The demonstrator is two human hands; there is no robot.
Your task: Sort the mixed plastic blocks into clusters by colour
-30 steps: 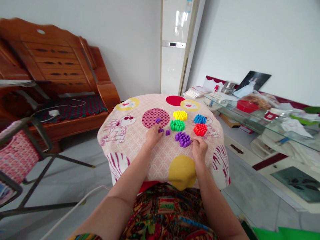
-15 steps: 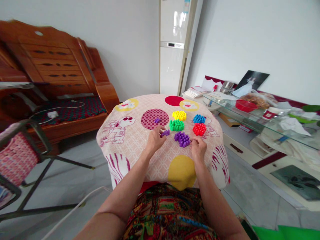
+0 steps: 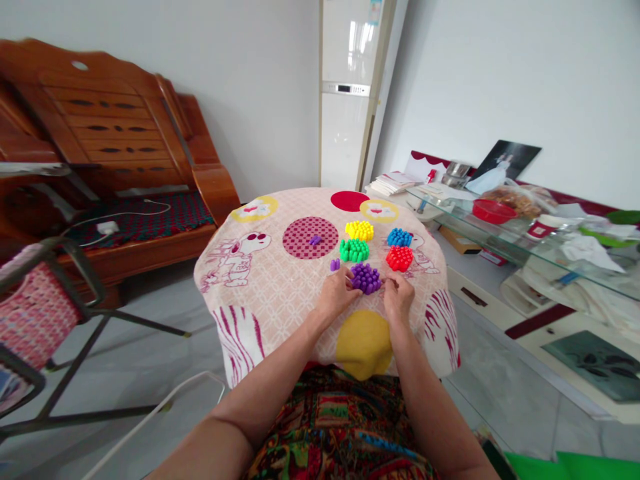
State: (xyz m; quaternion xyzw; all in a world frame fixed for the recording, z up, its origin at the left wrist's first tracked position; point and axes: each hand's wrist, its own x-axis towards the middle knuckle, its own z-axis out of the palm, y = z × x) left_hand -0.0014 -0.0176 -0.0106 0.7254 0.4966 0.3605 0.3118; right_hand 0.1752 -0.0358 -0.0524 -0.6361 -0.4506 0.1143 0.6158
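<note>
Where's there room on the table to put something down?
There's bare cloth between the dog picture and the left hand, nearer you than the checked pink circle. The gold circle between your forearms is bare too. It's crowded around the yellow pile, green pile, blue pile, red pile and purple pile, where both hands are.

Pale, plain walls (image 3: 250, 80) are met at the far corner by a tall white cabinet-like unit (image 3: 345, 133), on whose glossy front bright light is reflected. At the far left, a carved wooden bench (image 3: 115, 127) is covered with a dark patterned seat pad (image 3: 140, 217). A metal-framed chair (image 3: 45, 307) is placed nearer. Along the right wall, a cluttered glass-topped stand (image 3: 505, 233) is seen above grey tiled flooring (image 3: 170, 360).
</note>
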